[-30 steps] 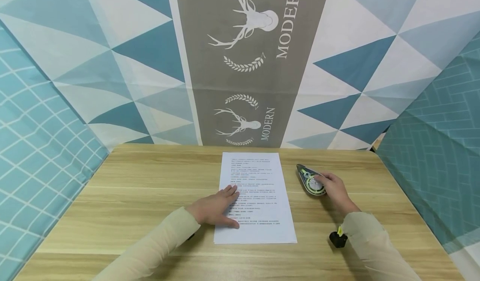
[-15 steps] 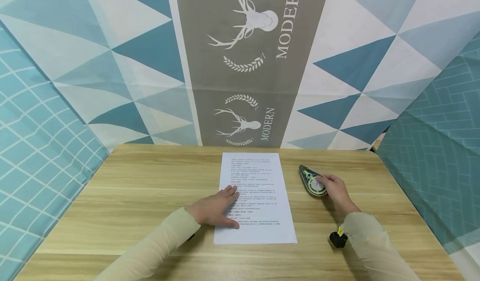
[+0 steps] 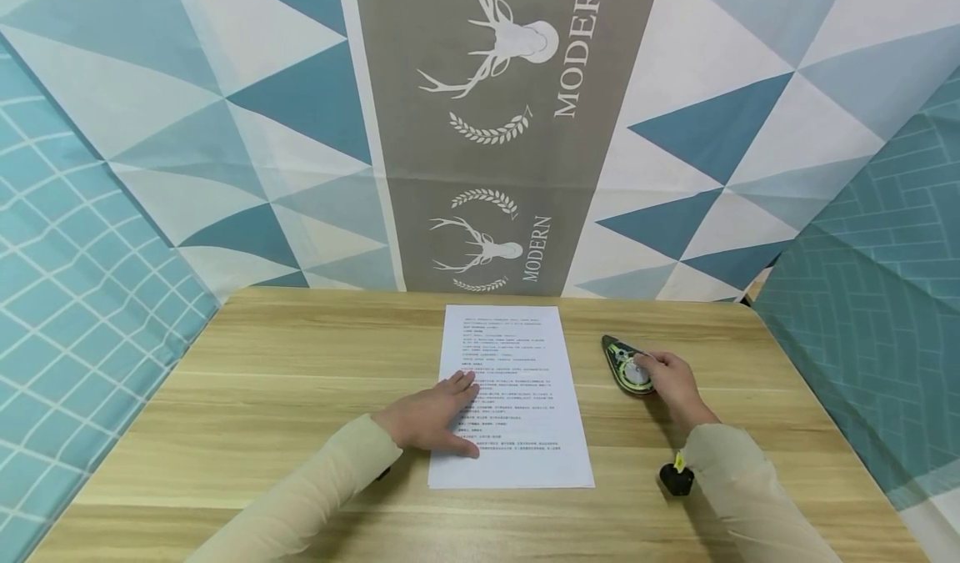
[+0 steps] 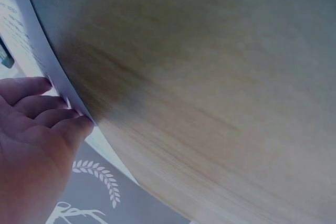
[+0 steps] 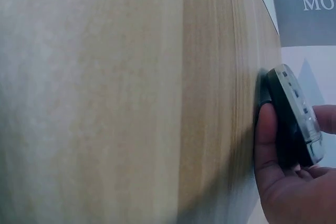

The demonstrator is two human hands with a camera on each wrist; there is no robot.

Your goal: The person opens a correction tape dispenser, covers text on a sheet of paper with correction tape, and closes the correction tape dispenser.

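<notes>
A sheet of printed paper (image 3: 517,463) lies on the wooden table, other sheets possibly beneath it. Across its left edge rests my left hand (image 3: 435,417), fingers extended and thumb spread; the left wrist view shows the fingertips (image 4: 84,124) along the paper's edge. To the right of the paper, my right hand (image 3: 671,379) holds a teardrop-shaped correction tape (image 3: 624,364), dark and green with a clear round part, narrow tip pointing away and left. In the right wrist view the thumb and fingers pinch the correction tape (image 5: 296,114) from both sides, close to the tabletop.
The wooden table (image 3: 300,346) ends at a patterned cloth backdrop (image 3: 480,154) along its far edge. Blue tiled cloth (image 3: 82,238) hangs at the left side and teal cloth (image 3: 870,296) at the right. A black wrist camera (image 3: 677,480) sits below the right wrist.
The correction tape has shifted slightly right and toward me in my right hand. My left hand and the paper look unmoved.
</notes>
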